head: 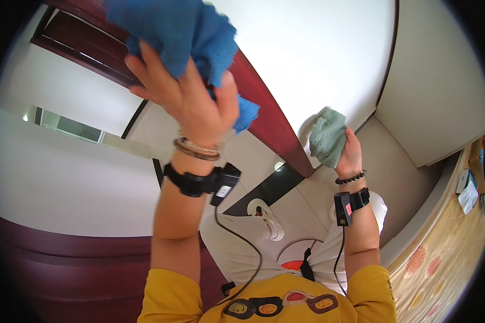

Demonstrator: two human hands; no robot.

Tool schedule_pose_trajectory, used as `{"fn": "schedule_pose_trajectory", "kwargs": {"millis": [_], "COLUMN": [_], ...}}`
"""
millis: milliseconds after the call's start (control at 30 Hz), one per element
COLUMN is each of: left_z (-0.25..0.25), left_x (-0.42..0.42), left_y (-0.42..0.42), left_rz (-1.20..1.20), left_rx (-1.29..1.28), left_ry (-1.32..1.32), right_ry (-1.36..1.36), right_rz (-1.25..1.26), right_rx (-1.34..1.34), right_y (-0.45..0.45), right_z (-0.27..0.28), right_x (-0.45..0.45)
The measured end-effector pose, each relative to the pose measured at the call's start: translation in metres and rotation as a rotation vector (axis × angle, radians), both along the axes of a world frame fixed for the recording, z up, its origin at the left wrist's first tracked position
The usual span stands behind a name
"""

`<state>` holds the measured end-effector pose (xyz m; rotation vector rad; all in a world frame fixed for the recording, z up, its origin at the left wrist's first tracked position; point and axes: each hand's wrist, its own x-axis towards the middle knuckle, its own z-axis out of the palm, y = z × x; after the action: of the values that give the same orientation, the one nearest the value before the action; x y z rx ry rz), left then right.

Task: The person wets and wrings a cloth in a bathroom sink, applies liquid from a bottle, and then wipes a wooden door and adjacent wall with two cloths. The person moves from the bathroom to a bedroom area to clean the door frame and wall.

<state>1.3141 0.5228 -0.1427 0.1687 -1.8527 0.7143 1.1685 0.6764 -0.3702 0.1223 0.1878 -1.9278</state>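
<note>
High in front, my left hand [196, 99] holds a bunched blue cloth [173, 30], its fingers spread behind it. One loose corner of that cloth hangs below the thumb. Beyond it runs a dark red wooden door frame [262, 95]; the view does not settle whether cloth and wood touch. Lower on the right, my right hand [349, 155] grips a folded green terry cloth [327, 137] beside the white wall [319, 52]. The cloth casts a shadow on this wall. Its contact with the wall cannot be told.
A black floor strip [273, 187] crosses the doorway between pale tiles [307, 200]. At the left is a dark red wooden door or panel [85, 262]. A table with a patterned yellow cover [436, 250] stands right. Cables [252, 246] trail from both wrist devices.
</note>
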Motion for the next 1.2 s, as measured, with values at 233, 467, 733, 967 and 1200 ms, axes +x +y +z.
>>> {"fn": "schedule_pose_trajectory", "kwargs": {"millis": [233, 467, 733, 967, 1200], "left_z": [-0.225, -0.114, -0.192, -0.265, -0.219], "left_x": [0.068, -0.003, 0.024, 0.076, 0.159], "left_y": [0.021, -0.003, 0.036, 0.030, -0.023], "left_rz": [0.125, -0.199, -0.496, -0.803, -0.771], "left_rx": [0.517, 0.650, 1.455, 2.151, 1.985], "left_ry": [-0.700, 0.209, 0.164, 0.535, 1.013], "right_ry": [-0.028, 0.116, 0.659, 1.815, 3.048], "right_rz": [-0.043, -0.085, -0.372, -0.983, -1.079], "right_rx": [0.066, 0.160, 0.291, 0.171, 0.187], "right_y": [-0.007, 0.000, -0.014, -0.044, -0.066], "right_z": [-0.008, -0.008, 0.008, 0.106, 0.060], "right_x": [0.007, 0.005, 0.057, 0.096, 0.101]}}
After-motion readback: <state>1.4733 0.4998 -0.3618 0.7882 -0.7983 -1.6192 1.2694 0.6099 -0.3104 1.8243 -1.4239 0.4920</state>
